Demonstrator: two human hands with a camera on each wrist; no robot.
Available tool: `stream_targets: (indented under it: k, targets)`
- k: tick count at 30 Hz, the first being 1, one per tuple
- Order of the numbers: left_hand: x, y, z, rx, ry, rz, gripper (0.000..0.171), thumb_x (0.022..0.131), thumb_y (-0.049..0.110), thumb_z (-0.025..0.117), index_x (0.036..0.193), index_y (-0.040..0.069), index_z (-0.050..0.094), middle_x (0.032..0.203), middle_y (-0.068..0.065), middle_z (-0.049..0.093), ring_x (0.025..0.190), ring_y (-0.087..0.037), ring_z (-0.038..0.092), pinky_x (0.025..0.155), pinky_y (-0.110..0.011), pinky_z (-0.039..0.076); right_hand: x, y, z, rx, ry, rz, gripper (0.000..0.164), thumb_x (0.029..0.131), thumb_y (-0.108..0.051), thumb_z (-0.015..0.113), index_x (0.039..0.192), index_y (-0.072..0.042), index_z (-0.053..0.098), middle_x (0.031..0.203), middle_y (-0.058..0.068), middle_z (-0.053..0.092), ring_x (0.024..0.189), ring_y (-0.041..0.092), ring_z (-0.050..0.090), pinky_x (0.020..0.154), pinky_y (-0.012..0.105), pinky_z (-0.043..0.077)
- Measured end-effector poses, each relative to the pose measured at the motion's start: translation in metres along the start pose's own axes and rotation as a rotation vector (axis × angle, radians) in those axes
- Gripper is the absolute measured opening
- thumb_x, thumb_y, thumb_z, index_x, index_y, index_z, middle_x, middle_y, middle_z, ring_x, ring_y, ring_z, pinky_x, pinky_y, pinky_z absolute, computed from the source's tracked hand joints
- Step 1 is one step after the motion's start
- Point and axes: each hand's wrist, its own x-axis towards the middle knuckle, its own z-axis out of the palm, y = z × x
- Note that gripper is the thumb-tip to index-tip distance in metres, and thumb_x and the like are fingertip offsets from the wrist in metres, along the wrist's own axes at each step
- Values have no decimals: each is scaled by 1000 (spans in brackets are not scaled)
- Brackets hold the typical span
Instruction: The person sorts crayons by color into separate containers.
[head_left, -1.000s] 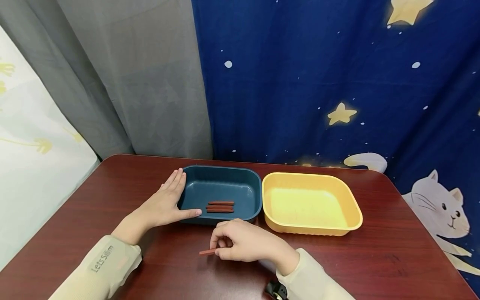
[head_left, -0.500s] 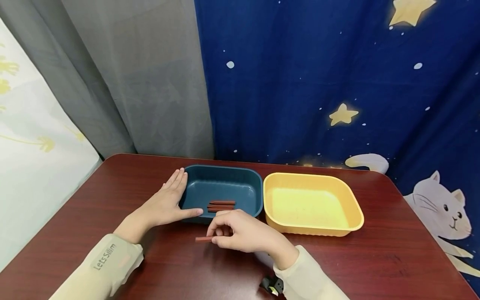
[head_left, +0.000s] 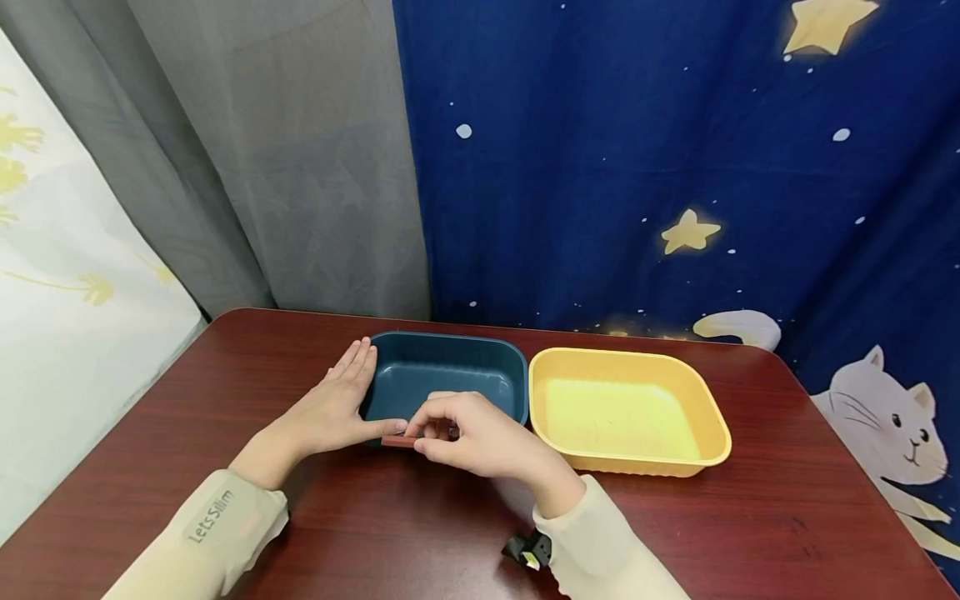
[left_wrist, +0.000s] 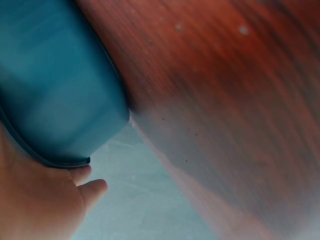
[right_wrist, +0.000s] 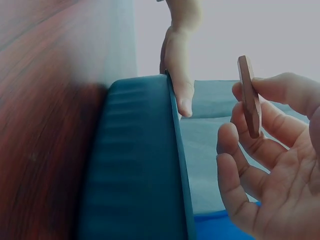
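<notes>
A short reddish-brown faceted stick with tapered ends is pinched between the thumb and fingers of my right hand. In the right wrist view the stick appears above the rim level of the dark blue plastic basin. My left hand rests against the left side of the blue basin, its fingers straight along the end and its thumb over the front rim. The left wrist view has the palm beside the basin's outer wall. My right hand covers the front part of the basin's floor.
A yellow basin stands right beside the blue one. A small black device is at the right wrist. The reddish wooden table ends at its far edge before grey and starry blue curtains.
My right hand has moved away from me with the stick, from the table in front to over the blue basin's front rim. The left hand has stayed in place.
</notes>
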Motion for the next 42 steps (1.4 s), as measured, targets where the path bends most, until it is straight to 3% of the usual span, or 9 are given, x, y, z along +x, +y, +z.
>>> stream_targets:
  k: [11, 19, 33, 42]
  targets:
    - [1, 0, 1, 15, 8, 23, 123, 79, 72, 65, 155, -8, 12, 166, -22, 3, 155, -39, 3, 122, -59, 16, 9, 11, -3, 16, 49, 37, 12, 93, -11, 67, 103, -11, 74, 88, 0, 65, 72, 7, 53, 66, 19, 48]
    - [0, 2, 2, -7, -1, -8, 127, 77, 81, 59, 157, -5, 9, 167, -19, 0, 155, -38, 1, 123, -58, 15, 15, 21, -7, 40, 86, 65, 14, 94, -13, 67, 107, -11, 74, 92, 1, 69, 81, 7, 55, 73, 27, 53]
    - [0, 0, 0, -10, 5, -3, 126, 79, 80, 59, 157, -6, 10, 167, -21, 2, 155, -39, 2, 122, -61, 15, 31, 42, -3, 23, 144, 163, 16, 94, -14, 68, 108, -12, 75, 93, 3, 67, 85, 12, 55, 70, 22, 49]
    - [-3, 0, 2, -11, 9, -6, 125, 79, 80, 58, 157, -5, 9, 167, -20, 1, 155, -39, 1, 122, -60, 15, 34, 59, 4, 15, 160, 177, 14, 94, -13, 68, 105, -11, 76, 97, 5, 71, 79, 11, 57, 70, 21, 49]
